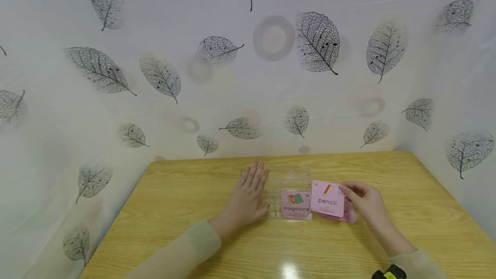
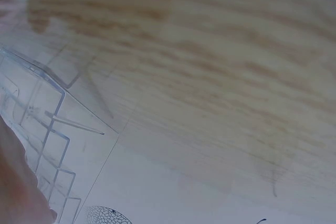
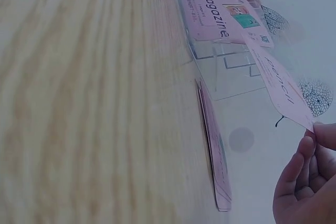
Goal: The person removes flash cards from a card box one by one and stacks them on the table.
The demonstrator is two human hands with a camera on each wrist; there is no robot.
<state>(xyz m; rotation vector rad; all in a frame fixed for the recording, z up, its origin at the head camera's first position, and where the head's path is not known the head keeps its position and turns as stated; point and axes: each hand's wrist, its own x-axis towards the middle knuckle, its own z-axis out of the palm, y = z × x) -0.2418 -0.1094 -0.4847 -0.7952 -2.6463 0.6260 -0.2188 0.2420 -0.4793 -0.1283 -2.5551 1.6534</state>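
A clear plastic tiered card rack [image 1: 291,175] stands on the wooden table. One pink card reading "magazine" [image 1: 296,205] leans in its front, also visible in the right wrist view. My left hand [image 1: 248,193] lies over the rack's left side with fingers straight and pointing away. Between thumb and fingers, my right hand [image 1: 364,201] pinches the right edge of a pink "pencil" flashcard [image 1: 327,199], holding it raised beside the rack. Below that card a small stack of pink cards [image 3: 214,150] lies on the table, partly covered by it in the head view.
The wooden table [image 1: 174,236] ends at the back against a pale curtain [image 1: 271,89] printed with dark leaves, which also hangs at both sides. A black and yellow strap device [image 1: 389,273] is on the right wrist.
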